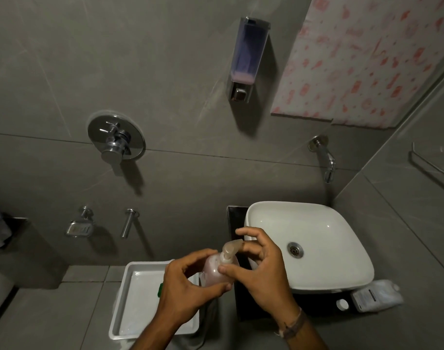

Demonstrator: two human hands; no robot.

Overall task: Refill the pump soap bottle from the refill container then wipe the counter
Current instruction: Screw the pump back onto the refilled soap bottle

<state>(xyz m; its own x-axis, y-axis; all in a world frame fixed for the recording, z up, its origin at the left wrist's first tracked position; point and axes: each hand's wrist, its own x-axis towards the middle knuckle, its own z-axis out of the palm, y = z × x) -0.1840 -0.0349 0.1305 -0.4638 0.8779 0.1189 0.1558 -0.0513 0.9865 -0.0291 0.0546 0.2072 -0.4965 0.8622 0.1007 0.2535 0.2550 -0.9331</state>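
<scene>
I hold a clear pump soap bottle [214, 271] with pinkish liquid in front of me, above the gap between the tray and the sink. My left hand [184, 286] wraps its body from the left. My right hand [260, 271] has thumb and fingers around the beige pump collar and head [229, 250]. The refill container [376, 295], a translucent jug with a label, lies on its side on the dark counter [243, 310] to the right of the sink, and a small white cap [342, 304] sits beside it.
A white basin [342, 231] with a metal drain sits on the counter under a wall spout [328, 162]. A white tray [137, 299] holding something green stands lower left. A wall dispenser [248, 59], a mixer valve [116, 137] and a soap dish [79, 228] are on the wall.
</scene>
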